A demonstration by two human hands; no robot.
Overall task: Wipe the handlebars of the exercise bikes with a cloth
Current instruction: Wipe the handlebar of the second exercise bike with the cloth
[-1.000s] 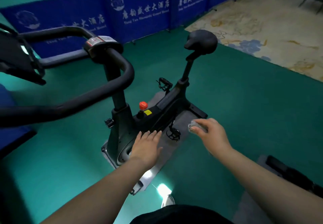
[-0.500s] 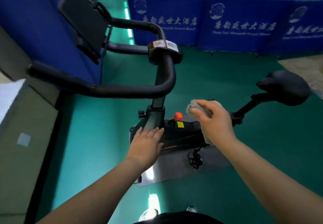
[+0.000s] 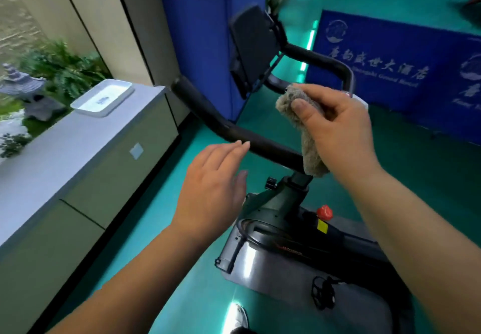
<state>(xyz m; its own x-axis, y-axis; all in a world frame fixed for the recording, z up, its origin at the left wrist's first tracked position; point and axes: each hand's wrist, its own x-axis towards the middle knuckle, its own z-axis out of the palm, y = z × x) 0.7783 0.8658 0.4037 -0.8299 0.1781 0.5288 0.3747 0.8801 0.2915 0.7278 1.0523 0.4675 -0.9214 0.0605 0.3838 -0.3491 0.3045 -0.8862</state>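
A black exercise bike stands before me with curved black handlebars (image 3: 229,128); the near bar runs from upper left toward the stem. My right hand (image 3: 338,130) pinches a fuzzy grey-brown cloth (image 3: 309,138) between thumb and fingers, and the cloth hangs down in front of the bar's inner end near the stem. My left hand (image 3: 216,188) hovers flat with straight fingers just below the near bar, fingertips close to it, holding nothing. A black console tablet holder (image 3: 252,47) rises above the bars.
A grey cabinet (image 3: 78,172) with a white tray (image 3: 102,98) runs along the left. Blue partition panels (image 3: 390,73) stand behind and to the right. The bike's red knob (image 3: 324,212), frame and pedal (image 3: 324,294) sit below on green floor. A seated person is far back.
My view swung left and closer to the handlebars. My right hand rose with the cloth up to the bar near the stem. My left hand lifted toward the near bar.
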